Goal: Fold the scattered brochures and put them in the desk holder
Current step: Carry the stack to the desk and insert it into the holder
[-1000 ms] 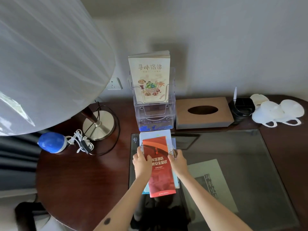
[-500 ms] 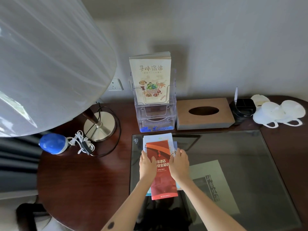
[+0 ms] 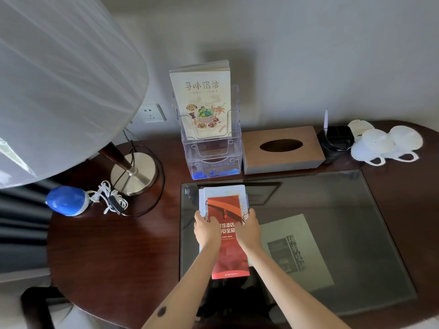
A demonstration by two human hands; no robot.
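A folded red brochure [image 3: 228, 255] lies on top of a stack of pale brochures [image 3: 223, 191] on the glass desk pad. My left hand [image 3: 206, 230] grips the stack's left edge, thumb on the red cover. My right hand [image 3: 249, 230] grips the right edge, fingers curled over the cover. Behind the stack stands the clear tiered desk holder [image 3: 213, 160], with one cream food brochure [image 3: 202, 100] upright in its back tier. The front tiers look empty.
A lamp with a big white shade [image 3: 59, 79] and metal base [image 3: 133, 173] stands left, with a blue device [image 3: 65, 200] and coiled cable. A wooden tissue box [image 3: 282, 150], black pen holder [image 3: 336, 140] and white cups [image 3: 384, 144] line the back. A grey sheet [image 3: 297, 252] lies under the glass.
Both hands have closed in on the sides of the stack and squared the red brochure over the pale ones. The stack has stayed in the same place.
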